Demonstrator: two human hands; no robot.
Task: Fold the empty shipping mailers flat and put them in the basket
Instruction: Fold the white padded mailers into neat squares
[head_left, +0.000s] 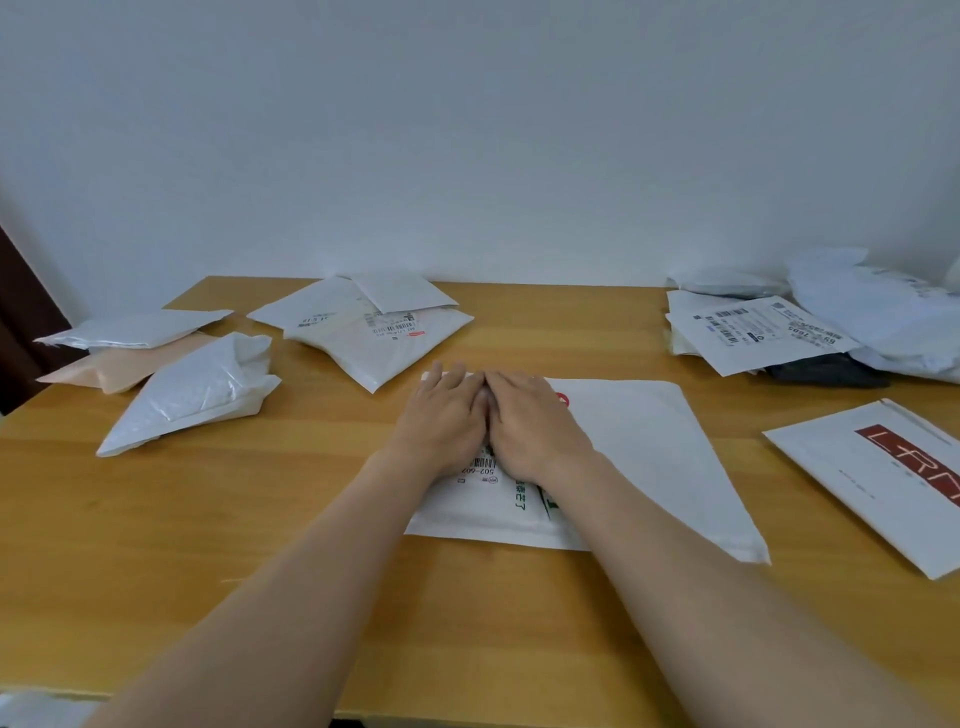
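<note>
Near the centre of the frame, the left hand (441, 423) and the right hand (535, 428) lie side by side, fingers straight and palms flat, pressing a white mailer (639, 457) onto the wooden table (260, 519). Folded white mailers (192, 395) lie at the left, a heap of mailers (779, 325) at the upper right, and a red-printed mailer (883, 478) at the right edge

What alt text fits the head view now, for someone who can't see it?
The left hand and right hand press flat, side by side, on a white mailer on a wooden table. Other mailers lie in a left pile and a right pile; a red-printed mailer lies near the right edge. No basket shows.
</note>
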